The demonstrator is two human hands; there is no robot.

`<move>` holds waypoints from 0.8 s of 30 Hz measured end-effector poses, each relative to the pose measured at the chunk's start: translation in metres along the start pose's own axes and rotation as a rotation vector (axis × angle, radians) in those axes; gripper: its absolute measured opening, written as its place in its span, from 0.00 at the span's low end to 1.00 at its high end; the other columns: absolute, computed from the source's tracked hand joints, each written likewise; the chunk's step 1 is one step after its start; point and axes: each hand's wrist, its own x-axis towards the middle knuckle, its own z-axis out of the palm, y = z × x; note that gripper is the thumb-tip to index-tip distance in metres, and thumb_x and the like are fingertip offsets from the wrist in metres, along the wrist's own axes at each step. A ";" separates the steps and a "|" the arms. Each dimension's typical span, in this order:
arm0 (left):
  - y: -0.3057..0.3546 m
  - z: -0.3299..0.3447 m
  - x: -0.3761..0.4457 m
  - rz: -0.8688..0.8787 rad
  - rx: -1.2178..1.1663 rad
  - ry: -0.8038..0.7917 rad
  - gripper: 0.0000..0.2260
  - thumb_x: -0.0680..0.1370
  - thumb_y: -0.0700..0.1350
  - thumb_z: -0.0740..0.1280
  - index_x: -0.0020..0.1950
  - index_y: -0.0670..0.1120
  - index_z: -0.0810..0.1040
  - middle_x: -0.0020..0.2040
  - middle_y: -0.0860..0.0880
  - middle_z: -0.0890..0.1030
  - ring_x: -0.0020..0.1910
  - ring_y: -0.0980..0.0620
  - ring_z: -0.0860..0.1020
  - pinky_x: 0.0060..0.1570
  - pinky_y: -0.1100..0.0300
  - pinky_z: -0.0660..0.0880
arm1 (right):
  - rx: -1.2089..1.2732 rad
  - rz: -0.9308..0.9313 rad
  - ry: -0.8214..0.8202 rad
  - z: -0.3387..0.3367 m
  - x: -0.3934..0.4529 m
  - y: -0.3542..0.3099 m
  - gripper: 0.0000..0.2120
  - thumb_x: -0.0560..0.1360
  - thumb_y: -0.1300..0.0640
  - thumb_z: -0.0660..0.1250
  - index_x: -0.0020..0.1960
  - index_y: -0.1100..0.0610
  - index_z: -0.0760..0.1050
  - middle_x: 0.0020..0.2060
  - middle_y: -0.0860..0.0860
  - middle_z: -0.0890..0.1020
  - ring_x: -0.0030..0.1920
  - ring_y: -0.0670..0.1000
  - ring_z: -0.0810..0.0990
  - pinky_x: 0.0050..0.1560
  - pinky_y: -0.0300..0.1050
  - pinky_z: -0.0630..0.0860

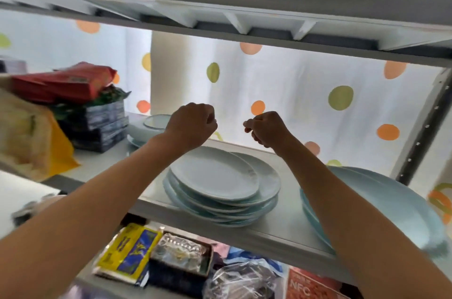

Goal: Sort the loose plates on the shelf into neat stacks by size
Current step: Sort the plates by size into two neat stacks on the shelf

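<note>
**Between stacks, both hands empty**

Left hand (193,125) and right hand (265,128) hover curled above the middle stack (220,186), holding nothing. Big plates (381,203) sit right of it, small ones (156,122) behind-left. Stack is skewed; next move: probably square its rims.

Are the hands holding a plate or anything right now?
No. The left hand and the right hand are both curled into fists above the middle stack of plates, with nothing visible in them.
</note>
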 end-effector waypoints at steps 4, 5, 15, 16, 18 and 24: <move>-0.051 -0.022 -0.004 -0.062 0.014 -0.001 0.08 0.76 0.47 0.64 0.45 0.44 0.80 0.43 0.43 0.82 0.43 0.41 0.78 0.43 0.54 0.74 | -0.017 -0.076 -0.059 0.039 0.012 -0.030 0.12 0.71 0.58 0.67 0.30 0.60 0.78 0.19 0.51 0.73 0.19 0.49 0.66 0.20 0.33 0.61; -0.065 -0.025 -0.005 -0.083 -0.004 -0.002 0.08 0.76 0.46 0.64 0.45 0.44 0.80 0.44 0.43 0.83 0.44 0.41 0.78 0.43 0.55 0.73 | -0.024 -0.094 -0.072 0.047 0.015 -0.036 0.12 0.71 0.58 0.67 0.31 0.61 0.79 0.19 0.51 0.73 0.19 0.50 0.67 0.20 0.33 0.61; -0.136 0.026 -0.006 -0.477 -0.620 0.226 0.05 0.78 0.42 0.63 0.46 0.44 0.78 0.43 0.44 0.84 0.44 0.44 0.81 0.44 0.52 0.75 | -0.067 -0.137 -0.148 0.084 0.050 -0.046 0.12 0.71 0.60 0.67 0.38 0.69 0.79 0.22 0.54 0.76 0.20 0.52 0.67 0.19 0.34 0.61; -0.141 0.035 -0.006 -0.502 -0.600 0.282 0.06 0.78 0.42 0.64 0.47 0.43 0.79 0.44 0.43 0.83 0.44 0.44 0.80 0.42 0.55 0.74 | -0.084 -0.132 -0.157 0.086 0.055 -0.046 0.11 0.71 0.60 0.66 0.38 0.69 0.79 0.23 0.54 0.76 0.19 0.51 0.67 0.19 0.34 0.61; -0.150 0.051 -0.005 -0.571 -0.525 0.395 0.06 0.78 0.42 0.64 0.48 0.41 0.79 0.45 0.42 0.83 0.43 0.47 0.77 0.42 0.61 0.68 | -0.138 -0.104 -0.195 0.089 0.069 -0.047 0.10 0.71 0.61 0.66 0.38 0.67 0.79 0.25 0.54 0.77 0.19 0.49 0.68 0.20 0.34 0.62; -0.186 0.064 0.008 -0.760 -0.361 0.395 0.09 0.78 0.43 0.64 0.54 0.39 0.77 0.49 0.43 0.81 0.48 0.44 0.77 0.47 0.55 0.71 | -0.251 -0.074 -0.341 0.105 0.108 -0.049 0.12 0.75 0.60 0.65 0.49 0.70 0.79 0.32 0.55 0.80 0.27 0.52 0.77 0.25 0.39 0.71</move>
